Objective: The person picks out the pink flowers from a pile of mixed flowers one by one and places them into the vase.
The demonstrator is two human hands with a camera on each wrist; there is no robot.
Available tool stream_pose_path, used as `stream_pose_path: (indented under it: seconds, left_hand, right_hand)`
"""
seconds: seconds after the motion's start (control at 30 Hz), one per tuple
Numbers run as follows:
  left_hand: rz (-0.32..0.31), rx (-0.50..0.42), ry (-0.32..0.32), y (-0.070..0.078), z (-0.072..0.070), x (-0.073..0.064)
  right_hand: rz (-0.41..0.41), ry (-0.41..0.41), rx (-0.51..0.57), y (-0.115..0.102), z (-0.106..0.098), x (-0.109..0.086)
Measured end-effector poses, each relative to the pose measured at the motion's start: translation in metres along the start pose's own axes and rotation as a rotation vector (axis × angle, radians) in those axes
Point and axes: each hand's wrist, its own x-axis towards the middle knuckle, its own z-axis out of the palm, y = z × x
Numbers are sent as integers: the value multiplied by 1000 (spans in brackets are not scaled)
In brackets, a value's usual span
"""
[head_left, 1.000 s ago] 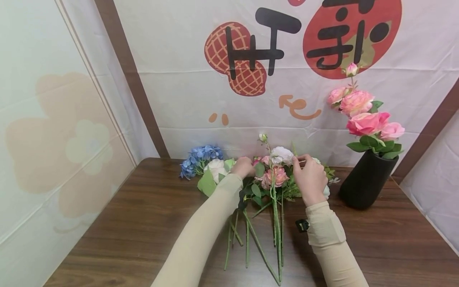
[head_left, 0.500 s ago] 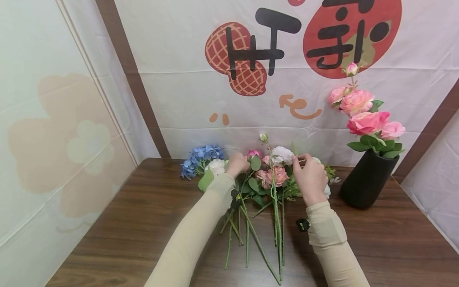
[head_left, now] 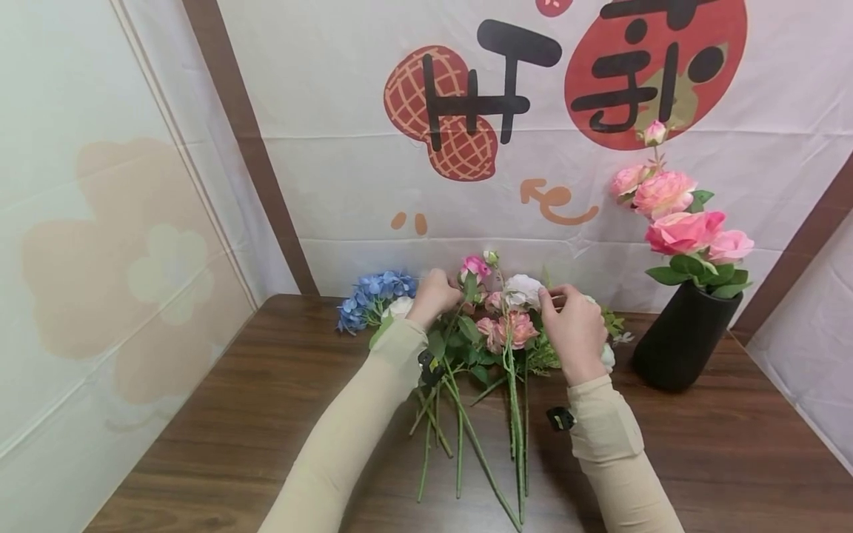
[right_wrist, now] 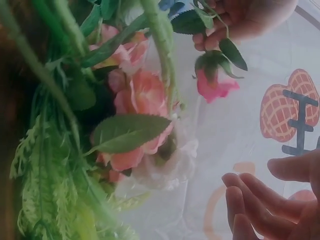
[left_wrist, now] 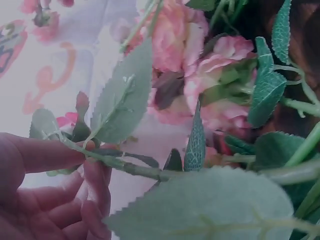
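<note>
Thumb and fingers of my left hand point(head_left: 435, 296) pinch the leafy green stem point(left_wrist: 135, 169) of a pink rose point(head_left: 475, 268). The rose's bloom point(right_wrist: 216, 89) hangs just beyond the left fingertips in the right wrist view. My right hand point(head_left: 574, 326) is beside a white flower point(head_left: 523, 291), its fingers loosely bent. Thumb and fingertips of that right hand point(right_wrist: 280, 200) stand apart in the right wrist view, with nothing between them. Between the hands lie peach-pink flowers point(head_left: 518, 327), their long green stems point(head_left: 516, 444) reaching toward the near side.
A black vase point(head_left: 686, 340) holding pink flowers stands at the right of the brown wooden table point(head_left: 266, 414). Blue hydrangea point(head_left: 376, 292) and a white bloom point(head_left: 398, 308) lie left of the left hand. A printed white cloth point(head_left: 333, 192) hangs close behind the table.
My left hand has moved left and up, drawing the pink rose out from among the other blooms, so its head now shows higher. The right hand has stayed almost still.
</note>
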Motion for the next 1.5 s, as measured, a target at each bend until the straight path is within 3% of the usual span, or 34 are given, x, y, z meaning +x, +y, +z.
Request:
stream_pose_path:
  seconds: [0.27, 1.0, 1.2, 1.5]
  left_hand:
    - [41, -2, 64, 10, -13, -11]
    - [187, -132, 251, 38, -49, -44]
    - [237, -201, 304, 44, -57, -50]
    - [251, -280, 371, 47, -61, -58]
  right_hand:
    - [-17, 3, 6, -5, 0, 0]
    - [-131, 27, 132, -27, -7, -5]
    - [-149, 49, 166, -31, -11, -5]
    - [-204, 73, 269, -35, -21, -7]
